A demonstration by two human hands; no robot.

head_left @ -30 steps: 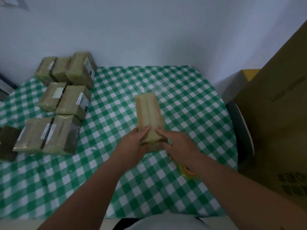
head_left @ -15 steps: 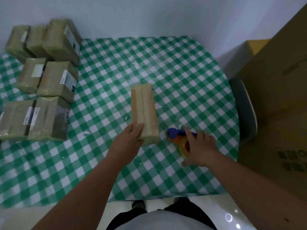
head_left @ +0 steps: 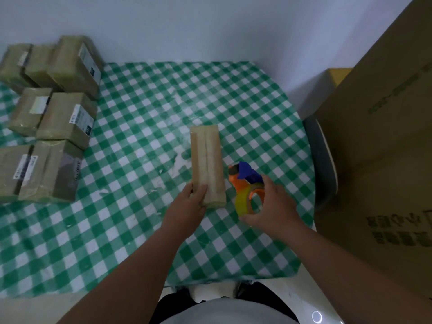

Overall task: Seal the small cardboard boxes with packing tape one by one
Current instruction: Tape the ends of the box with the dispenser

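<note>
A long narrow cardboard box (head_left: pixel 207 160) lies lengthwise on the green checked tablecloth (head_left: pixel 145 127), its top flaps meeting in a centre seam. My left hand (head_left: pixel 190 204) grips the box's near left corner, thumb on top. Just right of the box, my right hand (head_left: pixel 272 204) holds an orange and blue tape dispenser (head_left: pixel 247 185) with a yellowish tape roll, lifted slightly and tilted, beside the box's near end without touching it.
Several taped, labelled boxes (head_left: pixel 63 118) are stacked in rows at the table's left and back left. A very large cardboard carton (head_left: pixel 383 160) stands on the right, with a dark chair (head_left: pixel 325 155) between it and the table. A white wall is behind.
My right hand left the box, reached right to the tape dispenser and has now closed on it and raised it. My left hand stays on the box's near end.
</note>
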